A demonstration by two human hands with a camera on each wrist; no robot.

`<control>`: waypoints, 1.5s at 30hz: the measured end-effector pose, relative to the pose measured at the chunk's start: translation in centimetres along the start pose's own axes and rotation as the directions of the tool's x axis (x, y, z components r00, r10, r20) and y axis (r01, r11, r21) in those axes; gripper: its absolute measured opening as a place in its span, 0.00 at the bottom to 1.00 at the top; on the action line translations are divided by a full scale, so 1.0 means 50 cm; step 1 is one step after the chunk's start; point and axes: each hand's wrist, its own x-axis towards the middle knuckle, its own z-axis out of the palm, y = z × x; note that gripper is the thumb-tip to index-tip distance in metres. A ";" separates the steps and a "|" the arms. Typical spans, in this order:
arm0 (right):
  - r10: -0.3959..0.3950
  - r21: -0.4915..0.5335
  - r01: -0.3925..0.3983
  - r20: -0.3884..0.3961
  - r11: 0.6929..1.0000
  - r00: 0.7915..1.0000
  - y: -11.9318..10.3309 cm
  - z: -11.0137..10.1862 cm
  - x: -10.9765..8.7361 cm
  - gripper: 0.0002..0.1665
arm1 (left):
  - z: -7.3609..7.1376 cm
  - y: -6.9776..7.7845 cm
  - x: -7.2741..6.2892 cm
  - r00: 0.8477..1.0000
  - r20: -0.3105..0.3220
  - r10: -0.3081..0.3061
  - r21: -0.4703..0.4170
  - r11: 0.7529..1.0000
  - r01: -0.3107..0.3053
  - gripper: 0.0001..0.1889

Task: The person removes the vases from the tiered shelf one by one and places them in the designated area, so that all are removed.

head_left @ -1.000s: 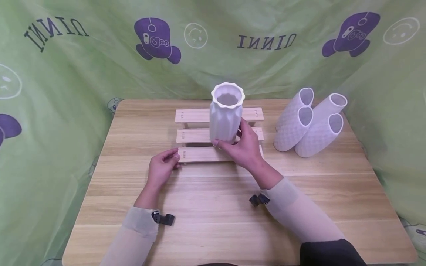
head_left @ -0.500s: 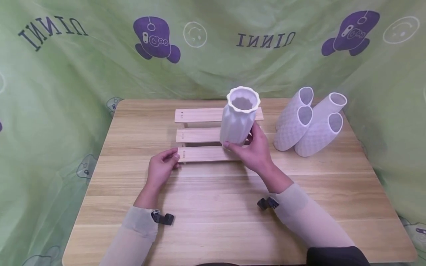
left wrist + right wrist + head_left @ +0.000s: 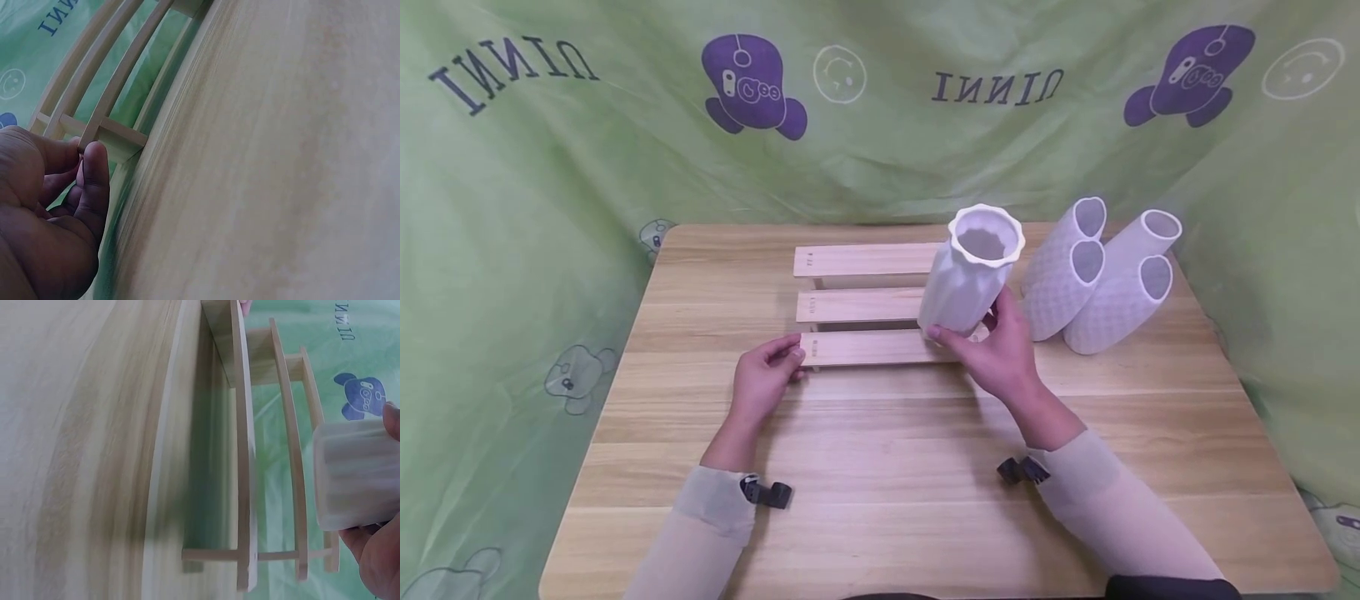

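Observation:
A three-tier wooden slatted stand (image 3: 865, 306) sits toward the back of the table. At its front left corner my left hand (image 3: 763, 375) pinches the end of the front slat, thumb and fingertips on the wood as the left wrist view shows (image 3: 94, 128). My right hand (image 3: 1003, 354) grips a white vase (image 3: 961, 287) with a scalloped rim low on its body. Tilted a little to the right, the vase is held over the stand's right end. In the right wrist view a gap shows between the vase base (image 3: 356, 478) and the front slat (image 3: 244, 456).
Several white textured vases (image 3: 1063, 292) stand close together at the right rear, just beyond the held vase. The wooden table (image 3: 880, 467) reaches back to a green printed curtain (image 3: 880, 167), which also hangs along both sides.
My right hand has carried the vase rightward along the stand and slightly nearer to me, and the vase leans more to the right. The left hand and stand have stayed in place.

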 end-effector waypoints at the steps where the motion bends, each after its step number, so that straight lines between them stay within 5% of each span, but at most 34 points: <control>1: 0.000 0.000 0.000 -0.004 1.000 1.000 -0.003 -0.002 -0.001 0.53 | 0.000 0.000 0.000 1.000 0.001 -0.001 -0.001 1.000 0.001 0.20; 13: 0.028 -0.034 -0.028 -0.025 0.999 0.999 -0.064 -0.030 -0.033 0.49 | 0.000 0.001 -0.003 1.000 0.000 0.010 -0.010 1.000 -0.010 0.19; 23: 0.016 -0.090 -0.023 -0.078 0.996 0.997 0.018 -0.060 -0.046 0.51 | -0.002 0.002 -0.002 1.000 0.004 0.006 -0.022 1.000 -0.006 0.19; 32: -0.007 -0.098 -0.002 -0.092 0.995 0.996 0.012 -0.082 -0.064 0.52 | -0.005 -0.002 0.001 1.000 0.005 0.004 -0.023 1.000 -0.004 0.20; 45: 0.105 -0.216 -0.141 -0.172 0.966 0.980 0.047 -0.135 -0.109 0.55 | -0.001 -0.002 0.004 1.000 0.003 0.004 -0.005 1.000 -0.004 0.19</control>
